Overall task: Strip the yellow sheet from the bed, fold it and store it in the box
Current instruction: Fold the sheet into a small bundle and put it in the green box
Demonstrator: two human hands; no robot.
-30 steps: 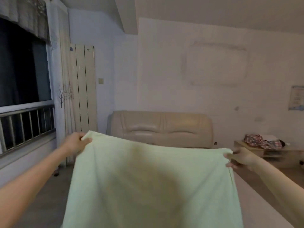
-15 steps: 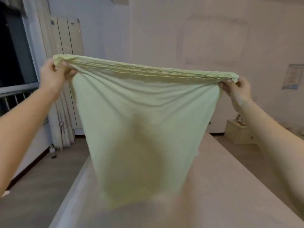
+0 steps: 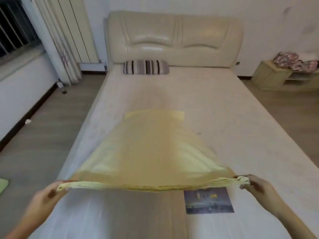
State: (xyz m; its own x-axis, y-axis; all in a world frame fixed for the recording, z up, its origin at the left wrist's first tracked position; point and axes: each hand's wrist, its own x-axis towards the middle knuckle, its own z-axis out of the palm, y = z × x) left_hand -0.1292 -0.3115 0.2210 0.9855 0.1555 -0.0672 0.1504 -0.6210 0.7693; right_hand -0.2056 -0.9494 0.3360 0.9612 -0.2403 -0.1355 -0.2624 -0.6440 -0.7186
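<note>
The yellow sheet (image 3: 151,149) was seen already off the bed (image 3: 233,100) and part-way folded, spread in the air above the bare mattress. Its near edge was held taut between the two hands. The left hand (image 3: 50,194) was closed round the near left corner in a pinch, and the right hand (image 3: 255,188) was closed round the near right corner, where the layers were bunched together. Nothing else was held by either hand.

From that gripped edge the cloth ran straight away from the person toward the headboard (image 3: 174,38). Its far edge lay flat on the mattress about mid-bed, well short of the striped pillow (image 3: 145,66). The held edge lay crosswise to the bed, while the length of the sheet followed the bed's long axis. Both hands were judged about equally near, each at its own corner, so neither had the advantage.

The next fold was judged to turn on this: either the near edge would be carried forward onto the far edge, or it would be lowered so that the sheet lay flat. A dark rectangular picture (image 3: 208,200) lay on the mattress just beneath the right end of the held edge. No box could be made out.
</note>
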